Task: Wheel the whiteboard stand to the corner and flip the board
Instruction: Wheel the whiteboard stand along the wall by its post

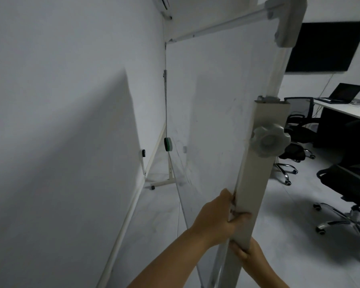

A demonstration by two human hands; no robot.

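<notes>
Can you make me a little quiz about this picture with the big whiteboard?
1. True or false: both hands, left hand and right hand, hold the stand's near post.
2. What colour is the eraser stuck on the whiteboard?
3. The grey knob sits: A) above the hands, B) below them, C) on the floor.

Key: 1 true; 2 green; 3 A.

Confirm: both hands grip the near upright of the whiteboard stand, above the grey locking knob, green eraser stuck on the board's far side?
Not quite. The head view shows the left hand and right hand gripping the near upright below the grey locking knob, not above it. The rest holds: the green eraser sits at the far side of the board.
</notes>
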